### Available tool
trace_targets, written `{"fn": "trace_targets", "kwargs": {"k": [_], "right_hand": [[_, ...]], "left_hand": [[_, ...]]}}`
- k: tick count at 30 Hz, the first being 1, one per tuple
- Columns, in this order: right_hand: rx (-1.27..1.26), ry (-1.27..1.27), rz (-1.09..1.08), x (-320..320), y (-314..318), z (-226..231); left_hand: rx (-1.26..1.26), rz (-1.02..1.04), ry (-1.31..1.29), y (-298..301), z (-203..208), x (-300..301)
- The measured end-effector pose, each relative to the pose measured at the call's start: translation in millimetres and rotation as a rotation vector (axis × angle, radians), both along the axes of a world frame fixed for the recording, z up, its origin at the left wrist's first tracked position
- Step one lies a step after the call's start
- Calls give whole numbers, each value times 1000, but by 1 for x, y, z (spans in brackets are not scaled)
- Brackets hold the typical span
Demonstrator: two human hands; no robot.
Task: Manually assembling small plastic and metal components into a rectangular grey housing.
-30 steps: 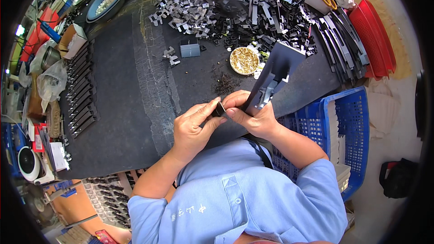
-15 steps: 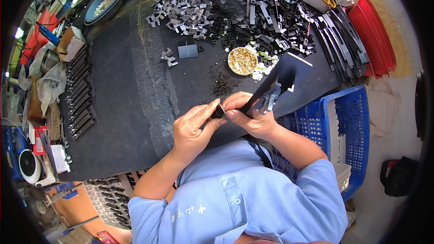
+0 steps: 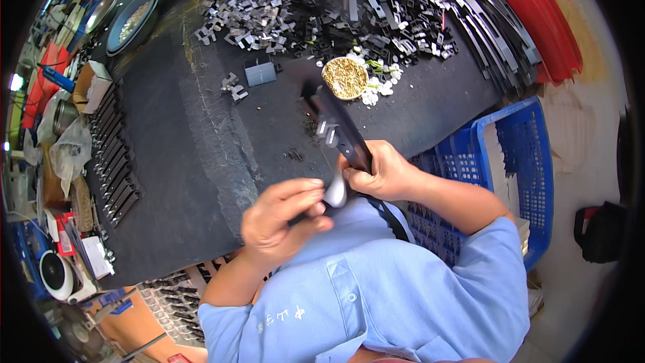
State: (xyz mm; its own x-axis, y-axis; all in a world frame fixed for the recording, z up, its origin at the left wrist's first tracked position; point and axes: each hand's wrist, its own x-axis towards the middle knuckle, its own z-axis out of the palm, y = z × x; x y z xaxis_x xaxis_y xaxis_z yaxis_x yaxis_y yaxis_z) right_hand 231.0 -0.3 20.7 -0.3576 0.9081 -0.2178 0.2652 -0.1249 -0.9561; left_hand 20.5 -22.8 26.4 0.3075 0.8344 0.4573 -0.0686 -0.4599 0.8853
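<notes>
My right hand (image 3: 383,171) is closed round the near end of a long black metal bar (image 3: 344,126), which slants away to the far left. Bright metal tabs (image 3: 328,131) stick up from its middle, and its far end is blurred. My left hand (image 3: 285,218), smeared by motion, is near the bar's close end with thumb and fingers apart. Between the hands, close to the left fingertips, is a blurred white shiny piece (image 3: 336,190) whose kind I cannot make out. Beyond the bar stands a round tub of small brass-coloured parts (image 3: 345,78).
Small silver clips (image 3: 248,20) and black brackets (image 3: 376,3) are heaped at the back. A small grey box (image 3: 260,72) sits before them. Finished-looking black bars (image 3: 114,154) lie in a row at left. A blue basket (image 3: 545,188) and red basket (image 3: 544,20) stand at right.
The bar has swung from pointing far right to pointing far left. My left hand has drawn back toward me, away from the right hand, and its fingers have parted.
</notes>
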Motion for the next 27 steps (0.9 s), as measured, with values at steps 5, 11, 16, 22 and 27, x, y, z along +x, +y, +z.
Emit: {"fn": "trace_targets", "kwargs": {"k": [5, 11, 16, 22, 27], "right_hand": [[473, -719, 324, 43, -15, -7], [837, -831, 423, 52, -5, -13], [861, -778, 418, 53, -3, -18], [878, -770, 431, 54, -1, -16], [905, -754, 408, 54, 3, -19]], "left_hand": [[-345, 93, 148, -4, 30, -34], [159, 77, 642, 8, -1, -30], [153, 67, 712, -1, -11, -19], [109, 55, 745, -1, -10, -12], [113, 58, 803, 3, -7, -2]]}}
